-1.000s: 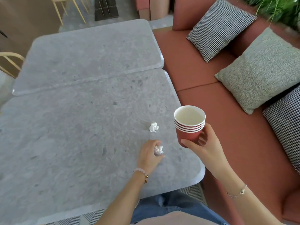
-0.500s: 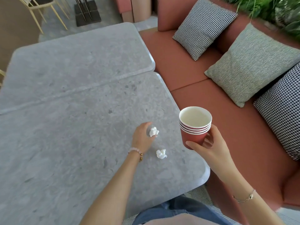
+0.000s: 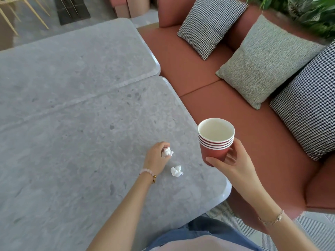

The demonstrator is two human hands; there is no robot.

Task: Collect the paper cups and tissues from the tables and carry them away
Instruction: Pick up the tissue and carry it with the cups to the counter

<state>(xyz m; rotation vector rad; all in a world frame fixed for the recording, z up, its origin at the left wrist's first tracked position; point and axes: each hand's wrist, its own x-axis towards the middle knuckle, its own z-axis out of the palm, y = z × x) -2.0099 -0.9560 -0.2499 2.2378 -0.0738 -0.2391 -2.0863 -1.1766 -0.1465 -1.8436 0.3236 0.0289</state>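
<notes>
Cups [image 3: 215,140] are stacked in the right hand [image 3: 233,163]; left hand [image 3: 156,157] pinches one tissue [image 3: 167,152]; another wad [image 3: 176,171] remains near the table [image 3: 72,142] corner.

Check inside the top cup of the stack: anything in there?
The top cup of the stack in the right hand shows only bare pale wall. Its bottom and the cups nested beneath are covered.

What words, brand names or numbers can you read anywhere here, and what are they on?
None. The stacked red cups in the right hand are plain, both crumpled tissues are blank, and the grey table and the cushions carry no lettering.
</notes>
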